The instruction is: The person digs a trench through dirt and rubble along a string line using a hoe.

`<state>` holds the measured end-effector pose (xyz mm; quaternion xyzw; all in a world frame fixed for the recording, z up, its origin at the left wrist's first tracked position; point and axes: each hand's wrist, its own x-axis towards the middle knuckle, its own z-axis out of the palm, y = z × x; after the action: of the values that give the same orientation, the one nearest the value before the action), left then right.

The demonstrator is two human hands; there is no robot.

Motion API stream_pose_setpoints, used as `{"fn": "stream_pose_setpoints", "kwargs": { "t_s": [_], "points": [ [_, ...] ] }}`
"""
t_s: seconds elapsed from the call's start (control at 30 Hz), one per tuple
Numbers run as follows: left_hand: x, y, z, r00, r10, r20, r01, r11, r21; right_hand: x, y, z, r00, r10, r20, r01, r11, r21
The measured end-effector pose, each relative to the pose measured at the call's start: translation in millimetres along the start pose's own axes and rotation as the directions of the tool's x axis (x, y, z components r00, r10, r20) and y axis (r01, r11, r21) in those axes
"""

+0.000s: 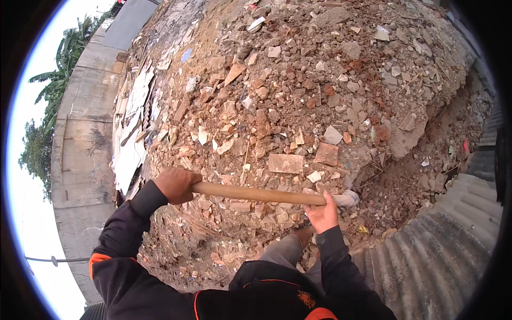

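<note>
A long tool with a pale wooden handle (250, 193) lies level across in front of my body. My left hand (176, 185) is closed round the handle's left end. My right hand (322, 212) holds it near the other end, with the thumb up along the wood. Just past my right hand is a rough, whitish, dusty end (348, 199); my hand partly covers it, and I cannot make out its kind. Below and beyond the handle spreads a rubble heap (298, 96) of soil, broken brick and tile. A flat brick piece (286, 164) lies just beyond the handle.
Corrugated sheets (432, 256) stand close on my right. A concrete wall (82, 154) runs along the left, with broken white panels (133, 133) at its foot. A trench-like dip (426, 165) separates the heap from the sheets. Loose chunks surround my leg (288, 250).
</note>
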<state>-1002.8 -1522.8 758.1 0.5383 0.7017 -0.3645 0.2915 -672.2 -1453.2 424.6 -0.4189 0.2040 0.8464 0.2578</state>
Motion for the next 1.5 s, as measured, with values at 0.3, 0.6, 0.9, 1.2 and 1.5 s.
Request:
{"fn": "stream_pose_setpoints", "kwargs": {
  "t_s": [0.3,0.6,0.9,1.2,1.5],
  "points": [
    [-2,-70,73,0.987,-0.055,0.150,0.070,0.992,-0.101,-6,41,71,0.992,-0.116,0.059,0.119,0.991,-0.053],
    [178,338,248,0.910,0.399,0.117,-0.161,0.597,-0.786,57,-170,-168,0.733,-0.503,-0.459,0.352,0.857,-0.377],
    [504,579,255,0.863,0.486,-0.137,-0.346,0.370,-0.862,234,-394,-251,0.335,-0.916,-0.221,0.442,0.360,-0.822],
    [411,568,381,0.946,0.297,0.133,-0.039,0.510,-0.859,240,-277,-329,0.675,-0.597,-0.433,0.022,0.604,-0.797],
    [344,555,382,0.872,0.364,0.326,0.296,0.139,-0.945,226,-222,-355,0.729,-0.547,-0.411,-0.164,0.444,-0.881]
  ]
}}
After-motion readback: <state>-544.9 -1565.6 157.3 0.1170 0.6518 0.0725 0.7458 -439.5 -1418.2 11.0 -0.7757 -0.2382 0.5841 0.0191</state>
